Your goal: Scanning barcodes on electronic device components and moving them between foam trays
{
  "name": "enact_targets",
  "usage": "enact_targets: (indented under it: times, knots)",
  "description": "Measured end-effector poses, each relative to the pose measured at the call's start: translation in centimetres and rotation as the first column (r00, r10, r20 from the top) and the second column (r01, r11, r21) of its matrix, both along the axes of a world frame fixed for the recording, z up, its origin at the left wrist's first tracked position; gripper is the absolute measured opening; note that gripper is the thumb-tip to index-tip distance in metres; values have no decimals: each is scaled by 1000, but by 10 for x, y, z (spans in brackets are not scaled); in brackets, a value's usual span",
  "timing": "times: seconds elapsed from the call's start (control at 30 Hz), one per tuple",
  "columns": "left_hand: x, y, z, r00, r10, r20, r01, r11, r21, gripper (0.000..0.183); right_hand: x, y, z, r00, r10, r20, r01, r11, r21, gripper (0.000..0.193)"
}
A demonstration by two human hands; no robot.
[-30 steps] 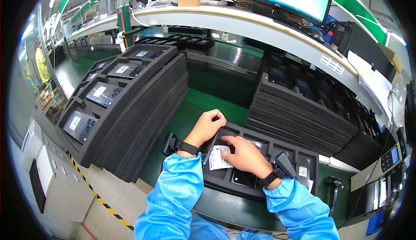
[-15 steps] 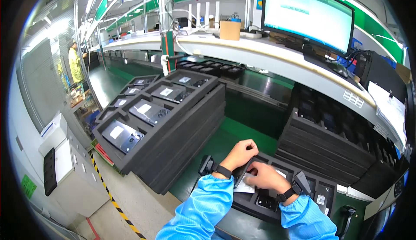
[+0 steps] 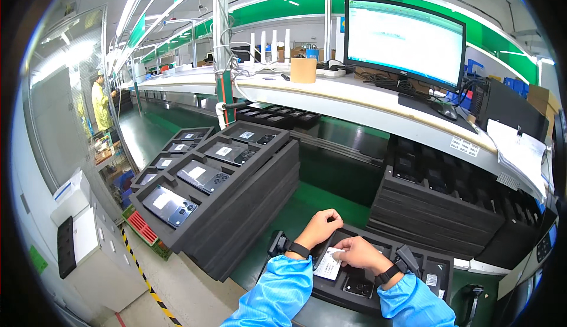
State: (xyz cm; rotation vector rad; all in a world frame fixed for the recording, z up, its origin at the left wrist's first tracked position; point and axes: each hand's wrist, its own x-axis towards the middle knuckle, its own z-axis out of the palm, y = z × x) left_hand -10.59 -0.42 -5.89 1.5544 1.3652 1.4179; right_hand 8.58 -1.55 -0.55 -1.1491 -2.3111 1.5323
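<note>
In front of me lies a black foam tray (image 3: 413, 241) with phones in its compartments. A white printed slip (image 3: 326, 268) shows over a left compartment. At its upper right edge, my right hand (image 3: 360, 252) is closed with thumb and fingertips on the slip. My left hand (image 3: 321, 228) is just above and left of the slip, over the tray's far left side. Its fingers are curled together, and anything inside them is hidden. A dark phone with round camera lenses (image 3: 358, 285) sits in the tray below my right hand. Both wrists wear black straps with small devices.
On the left rises a stack of black foam trays (image 3: 248, 209), phones on top. More stacked trays (image 3: 437, 209) stand at right, under a bench (image 3: 283, 95) carrying a monitor (image 3: 404, 41). A white cabinet (image 3: 100, 256) stands at far left. A person (image 3: 100, 102) is far off.
A dark flat piece was tilted up between my hands; now the white slip shows there more fully. My right hand has its fingertips on the slip. The whole view has shifted slightly.
</note>
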Motion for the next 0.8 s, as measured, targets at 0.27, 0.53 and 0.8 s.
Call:
enact_targets:
  times: [0.27, 0.53, 0.8]
  knots:
    - [1, 1, -1, 1000, -17, 25, 17, 1000, 6, 11, 4, -26, -6, 993, 44, 107, -88, 886, 455, 36]
    - [6, -4, 5, 997, 41, -59, -38, 998, 50, 19, 50, -57, 14, 935, -88, -343, 234, 879, 414, 29]
    - [15, -20, 12, 737, 212, -642, -106, 974, 200, 26, 201, -141, -15, 583, -606, -542, 720, 694, -3, 9]
